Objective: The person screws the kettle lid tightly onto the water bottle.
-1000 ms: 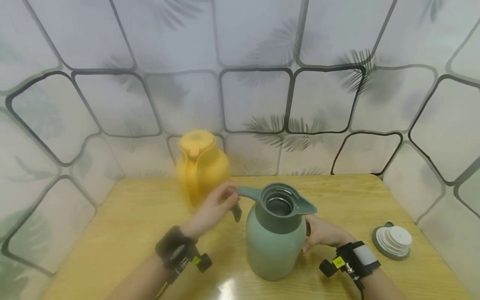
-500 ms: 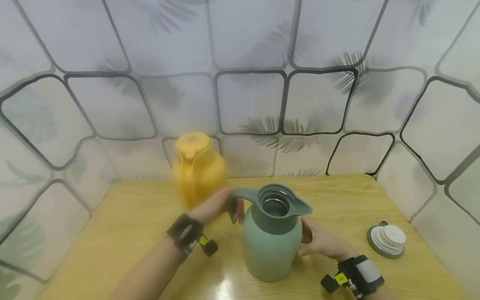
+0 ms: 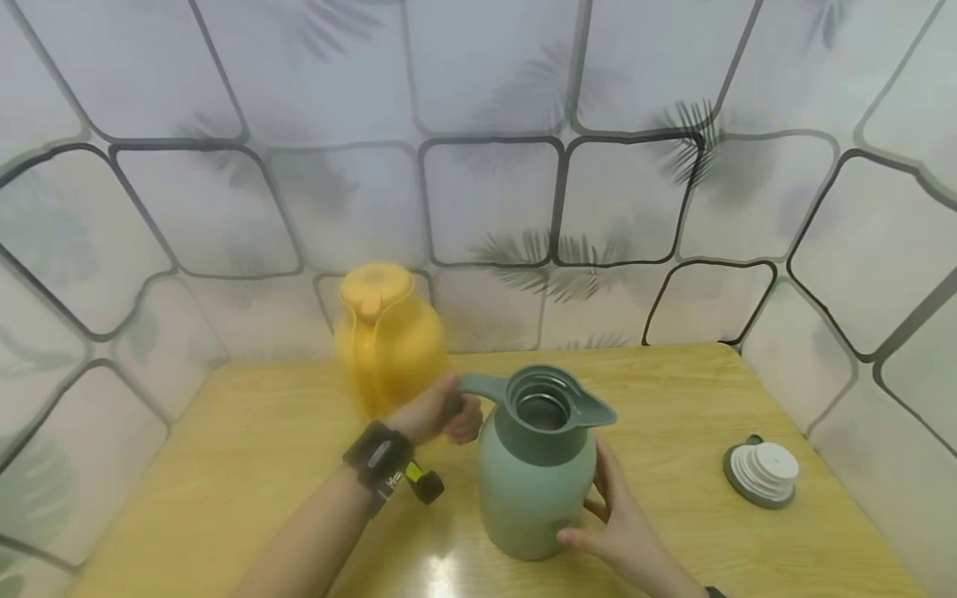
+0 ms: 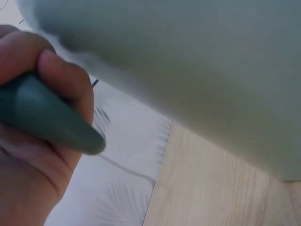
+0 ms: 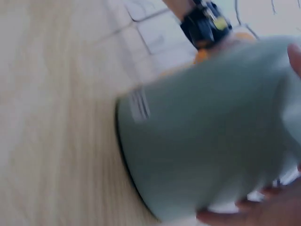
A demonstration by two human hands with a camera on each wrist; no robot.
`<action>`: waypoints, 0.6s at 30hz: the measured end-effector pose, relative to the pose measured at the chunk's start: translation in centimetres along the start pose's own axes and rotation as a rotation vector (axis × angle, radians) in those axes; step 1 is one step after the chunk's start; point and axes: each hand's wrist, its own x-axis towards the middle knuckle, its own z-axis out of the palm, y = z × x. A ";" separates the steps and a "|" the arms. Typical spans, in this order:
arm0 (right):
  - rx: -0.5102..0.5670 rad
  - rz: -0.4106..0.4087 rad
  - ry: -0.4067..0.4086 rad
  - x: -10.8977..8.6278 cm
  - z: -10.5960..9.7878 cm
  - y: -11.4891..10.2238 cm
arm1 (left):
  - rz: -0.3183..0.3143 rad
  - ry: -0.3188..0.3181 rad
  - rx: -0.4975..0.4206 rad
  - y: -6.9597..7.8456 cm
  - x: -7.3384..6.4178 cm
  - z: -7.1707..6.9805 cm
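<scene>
A pale green thermos jug (image 3: 527, 498) stands upright on the table, its top uncovered and its spout pointing right. My left hand (image 3: 441, 414) grips the dark green handle (image 4: 56, 117), fingers curled around it. On the jug's right side is my right hand (image 3: 628, 531), thumb on the lower front and fingers spread around the far side, partly hidden behind the body. In the right wrist view the jug's base (image 5: 136, 179) is right at the tabletop, with a small label near it.
A yellow thermos jug (image 3: 392, 353), lid on, stands behind my left hand, blurred. At right lies a stepped white stopper lid (image 3: 766, 465) with a green rim. Patterned wall panels (image 3: 493, 199) enclose the wooden table (image 3: 247, 465) at back and sides.
My left hand went from touching the handle's end to wrapping around it. The right hand moved lower and its thumb came onto the jug's front. The jug has barely shifted in view.
</scene>
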 end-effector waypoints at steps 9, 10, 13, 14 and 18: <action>-0.051 0.066 0.228 -0.3 3.3 -1.2 | 0.010 0.069 -0.073 0.1 0.0 0.9; -0.049 0.081 0.240 -0.2 3.5 -1.3 | 0.011 0.076 -0.077 0.1 -0.1 0.9; -0.050 0.122 0.256 -0.1 3.6 -1.5 | 0.010 0.104 -0.081 0.0 -0.2 1.2; -0.049 0.128 0.257 0.0 3.6 -1.5 | 0.011 0.110 -0.089 0.0 -0.3 1.3; -0.069 0.097 0.249 -0.1 2.9 -1.5 | 0.021 0.127 -0.112 0.0 -0.7 2.1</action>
